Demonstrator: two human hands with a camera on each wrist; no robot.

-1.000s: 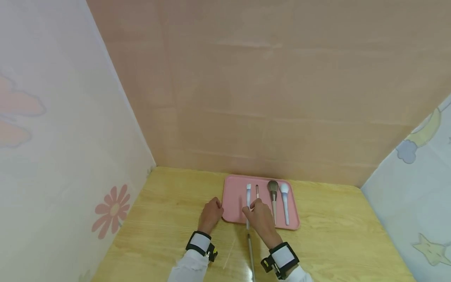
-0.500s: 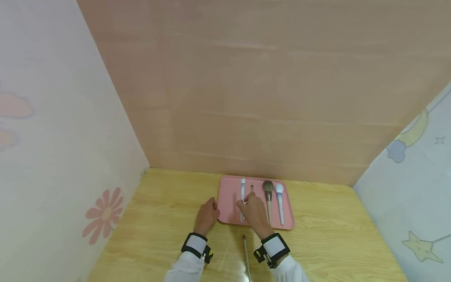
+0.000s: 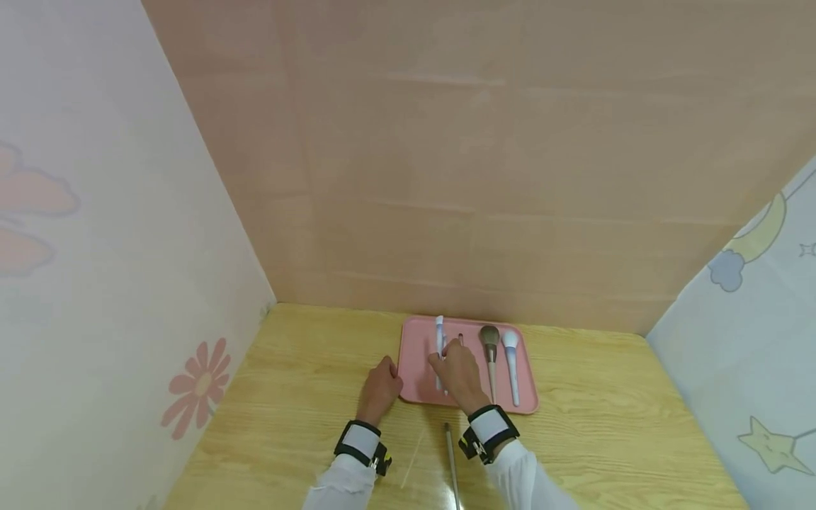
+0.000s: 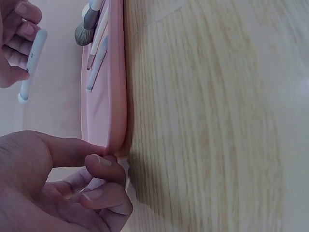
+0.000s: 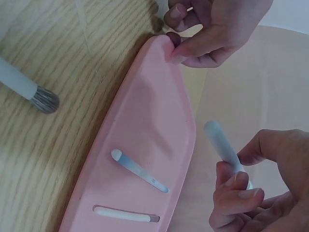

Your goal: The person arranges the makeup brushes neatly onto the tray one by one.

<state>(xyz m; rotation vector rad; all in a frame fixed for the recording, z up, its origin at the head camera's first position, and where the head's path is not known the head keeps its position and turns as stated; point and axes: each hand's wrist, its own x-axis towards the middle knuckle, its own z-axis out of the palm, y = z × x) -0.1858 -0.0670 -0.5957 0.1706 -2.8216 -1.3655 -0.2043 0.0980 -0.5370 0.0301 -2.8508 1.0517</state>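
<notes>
My left hand (image 3: 381,388) pinches the near left corner of a pink tray (image 3: 417,354), thumb and fingertips on its rim, plain in the left wrist view. My right hand (image 3: 462,372) holds a white-and-blue makeup brush (image 3: 439,333) over the tray's left part; the right wrist view has that brush (image 5: 223,145) between thumb and fingers. Below, on the tray, lie a smaller blue-and-white brush (image 5: 140,173) and a slim white brush (image 5: 125,214) with a brown tip. Farther right rest a big brown-headed brush (image 3: 490,347) and a white-headed brush (image 3: 512,361).
A thin brush (image 3: 451,460) with a dark tip lies on the wooden table (image 3: 593,425) in front of the tray, between my forearms. Behind the tray rises a tan backdrop (image 3: 408,177); patterned white panels (image 3: 127,248) stand at both sides.
My right hand and its brush have moved slightly away from me and left over the tray. The smaller blue-and-white brush now shows beside it. My left hand stays at the tray corner.
</notes>
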